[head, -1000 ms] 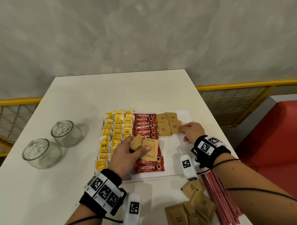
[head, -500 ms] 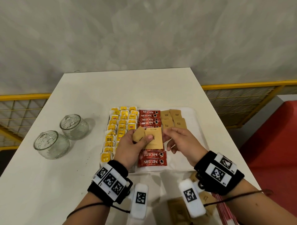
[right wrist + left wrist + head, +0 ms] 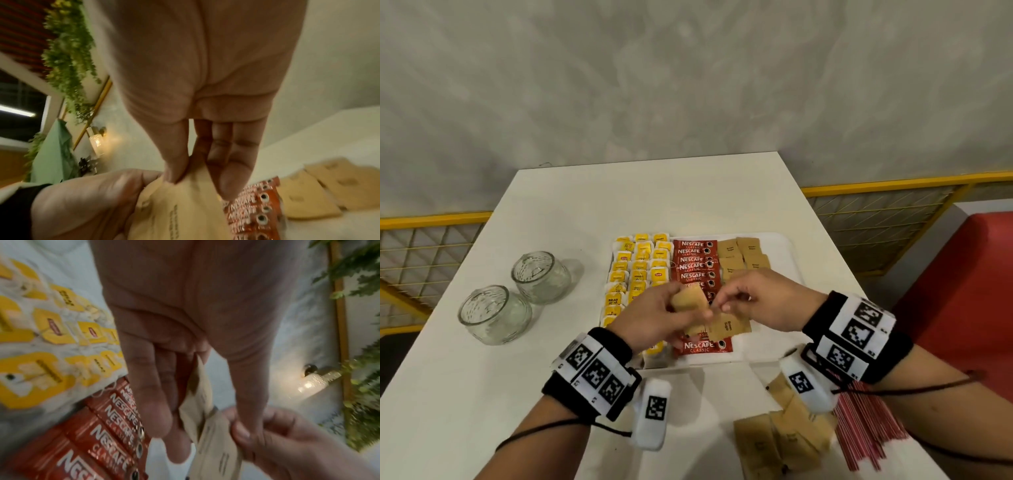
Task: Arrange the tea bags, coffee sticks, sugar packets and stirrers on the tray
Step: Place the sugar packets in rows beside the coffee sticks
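Two glass jars (image 3: 517, 298) stand on the left of a white tabletop (image 3: 640, 195), well apart from a white tray (image 3: 787, 253) at its middle. On the tray, going rightward, yellow tea bags (image 3: 635, 270) fill the left columns, red coffee sticks (image 3: 695, 263) lie stacked beside them, and brown sugar packets (image 3: 743, 257) sit in the far right part.

Above the tray's near half, the left hand (image 3: 654, 317) holds a small fan of held sugar packets (image 3: 690, 301), its fingers (image 3: 150, 402) and thumb curled around them. The right hand (image 3: 763, 299) meets it just to the right, thumb and fingers (image 3: 230, 175) pinched on the corner of one packet of that fan, touching the left thumb. Both wrists wear black bands with square printed markers.

Near the right front edge of the tabletop, off the tray, loose sugar packets (image 3: 784, 442) lie in a heap, and a bundle of red stirrers (image 3: 866, 431) lies just beside them, partly under the right forearm.
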Tool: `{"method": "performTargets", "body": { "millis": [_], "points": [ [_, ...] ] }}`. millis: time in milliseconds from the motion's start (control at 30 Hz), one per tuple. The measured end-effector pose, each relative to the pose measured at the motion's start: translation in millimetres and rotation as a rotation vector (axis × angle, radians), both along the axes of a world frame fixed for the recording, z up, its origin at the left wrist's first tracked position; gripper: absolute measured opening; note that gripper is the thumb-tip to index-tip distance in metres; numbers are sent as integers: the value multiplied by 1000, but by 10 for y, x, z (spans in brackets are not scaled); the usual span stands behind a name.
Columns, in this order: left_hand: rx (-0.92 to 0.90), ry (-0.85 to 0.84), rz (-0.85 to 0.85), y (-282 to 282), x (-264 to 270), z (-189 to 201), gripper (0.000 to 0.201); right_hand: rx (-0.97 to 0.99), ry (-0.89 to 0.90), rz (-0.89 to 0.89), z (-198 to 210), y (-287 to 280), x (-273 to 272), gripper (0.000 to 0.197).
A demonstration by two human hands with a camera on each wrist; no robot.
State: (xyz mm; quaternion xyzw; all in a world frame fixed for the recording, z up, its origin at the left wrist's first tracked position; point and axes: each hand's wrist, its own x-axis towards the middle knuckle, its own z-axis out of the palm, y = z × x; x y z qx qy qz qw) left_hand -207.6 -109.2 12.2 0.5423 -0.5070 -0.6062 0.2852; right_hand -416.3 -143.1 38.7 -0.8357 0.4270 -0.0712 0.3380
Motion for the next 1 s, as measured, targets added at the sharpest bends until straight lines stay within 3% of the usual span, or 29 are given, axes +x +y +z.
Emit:
{"method": "performTargets", "body": {
  "millis": [67, 133, 233, 300, 367, 467, 633, 733, 800, 900, 1000],
  "points": [
    [-28, 3, -72, 29, -74, -24, 40, 4, -30, 15, 53, -22, 34, 12],
    [-33, 48, -27, 54, -144, -49, 37, 54, -169, -72, 60, -27, 58, 14],
    [-9, 178, 143, 81, -214, -59, 34, 48, -334, -360, -31, -53, -2, 29],
    [-6, 279, 270, 89, -234, -58, 35, 161, -450, -545, -91, -28, -50, 39],
    [-22, 323, 351, 82, -239, -62, 36, 356, -540, -606, -132, 35, -55, 34],
    [-57, 308, 344, 66, -261, -63, 37, 571, -720, -612, -168, 130, 16, 12],
    [-98, 292, 303, 20, -232, -18, 35, 531, -855, -702, -141, 57, 22, 8],
    [-132, 255, 378, -37, -81, -22, 32, 240, -772, -819, -152, -159, -196, 5],
    [-144, 239, 427, -60, 27, -39, 28, 24, -488, -802, -277, -308, -361, 4],
    [-144, 208, 429, -51, 131, -75, 28, 72, -130, -633, -552, -354, -404, 13],
    [-128, 173, 381, -25, 162, -131, 29, 111, -107, -617, -791, -337, -297, 16]
  ]
}}
